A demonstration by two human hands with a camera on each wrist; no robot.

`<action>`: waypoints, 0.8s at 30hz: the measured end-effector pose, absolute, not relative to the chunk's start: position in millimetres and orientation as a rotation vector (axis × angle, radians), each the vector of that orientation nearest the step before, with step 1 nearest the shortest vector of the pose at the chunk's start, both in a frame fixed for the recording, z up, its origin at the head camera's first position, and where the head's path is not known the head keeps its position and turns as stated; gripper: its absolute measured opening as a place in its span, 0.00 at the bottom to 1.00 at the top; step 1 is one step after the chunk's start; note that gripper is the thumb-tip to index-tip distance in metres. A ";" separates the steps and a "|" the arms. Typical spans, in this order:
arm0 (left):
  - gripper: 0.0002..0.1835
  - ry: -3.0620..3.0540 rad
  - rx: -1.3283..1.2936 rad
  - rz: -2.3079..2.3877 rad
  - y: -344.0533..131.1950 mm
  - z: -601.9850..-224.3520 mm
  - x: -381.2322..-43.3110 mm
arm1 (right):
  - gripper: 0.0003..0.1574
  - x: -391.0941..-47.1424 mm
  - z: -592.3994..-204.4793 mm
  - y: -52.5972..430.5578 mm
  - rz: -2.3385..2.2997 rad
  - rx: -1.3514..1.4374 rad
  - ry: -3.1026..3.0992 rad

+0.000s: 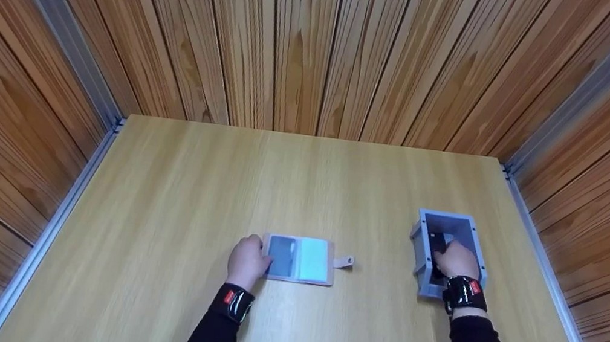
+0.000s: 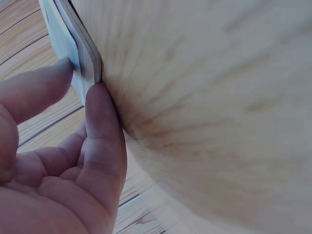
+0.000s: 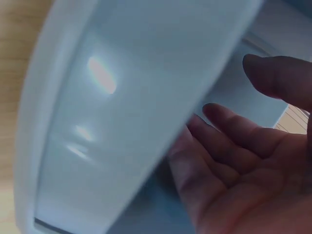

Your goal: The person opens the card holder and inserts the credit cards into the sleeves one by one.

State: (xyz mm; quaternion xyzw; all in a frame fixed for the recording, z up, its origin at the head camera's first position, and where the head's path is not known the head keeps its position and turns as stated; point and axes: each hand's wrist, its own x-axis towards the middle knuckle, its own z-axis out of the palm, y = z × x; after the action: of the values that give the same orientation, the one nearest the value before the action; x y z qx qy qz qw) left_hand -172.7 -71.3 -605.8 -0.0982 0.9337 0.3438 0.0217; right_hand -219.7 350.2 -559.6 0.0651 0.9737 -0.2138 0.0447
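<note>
A small card holder point(image 1: 313, 261) lies spread open on the table, its snap strap point(image 1: 345, 262) sticking out to the right. My left hand point(image 1: 249, 261) pinches its left edge, the thumb point(image 2: 44, 87) on the inner side and a finger against the edge. My right hand point(image 1: 457, 260) reaches down into a grey bin point(image 1: 418, 262) at the right. Beside its fingers in the bin is a black object point(image 1: 436, 244), mostly covered by the hand. In the right wrist view the thumb point(image 3: 278, 75) stands apart from the fingers; some fingertips are hidden behind the bin wall.
The wooden table point(image 1: 186, 189) is bounded by plank walls at the back and both sides, with metal rails point(image 1: 56, 217) along the side edges. The bin stands near the right rail, well apart from the card holder.
</note>
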 end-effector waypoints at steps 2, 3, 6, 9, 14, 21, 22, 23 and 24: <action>0.14 2.895 -0.305 1.064 -71.0 -605.9 -172.6 | 0.16 -218.9 -560.6 350.2 -0.643 0.210 2.958; 0.14 2.896 -0.304 1.064 -71.0 -605.8 -172.4 | 0.17 -218.6 -560.9 350.0 -0.636 0.216 2.952; 0.14 2.898 -0.301 1.060 -71.0 -605.9 -172.2 | 0.18 -217.8 -560.2 349.4 -0.621 0.219 2.939; 0.14 2.904 -0.294 1.057 -71.2 -605.7 -171.8 | 0.18 -218.0 -559.1 349.3 -0.618 0.214 2.931; 0.13 2.921 -0.284 1.059 -72.0 -606.2 -171.9 | 0.16 -219.3 -559.3 349.1 -0.635 0.202 2.917; 0.13 2.937 -0.275 1.068 -72.1 -608.1 -172.5 | 0.15 -222.0 -562.2 348.5 -0.711 0.204 2.885; 0.13 2.938 -0.276 1.067 -72.0 -608.2 -172.5 | 0.15 -222.3 -562.4 348.3 -0.715 0.208 2.880; 0.12 2.934 -0.277 1.067 -71.9 -608.2 -172.5 | 0.15 -222.6 -562.6 348.3 -0.722 0.210 2.876; 0.12 2.932 -0.278 1.067 -71.9 -608.1 -172.6 | 0.15 -222.6 -562.6 348.2 -0.727 0.210 2.874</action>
State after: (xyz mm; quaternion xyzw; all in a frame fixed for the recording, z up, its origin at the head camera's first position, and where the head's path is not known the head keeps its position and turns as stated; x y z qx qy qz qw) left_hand -172.6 -71.9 -608.1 -0.0889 0.9360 0.3406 0.0047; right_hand -222.6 348.2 -562.6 0.0704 0.9636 -0.2437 0.0845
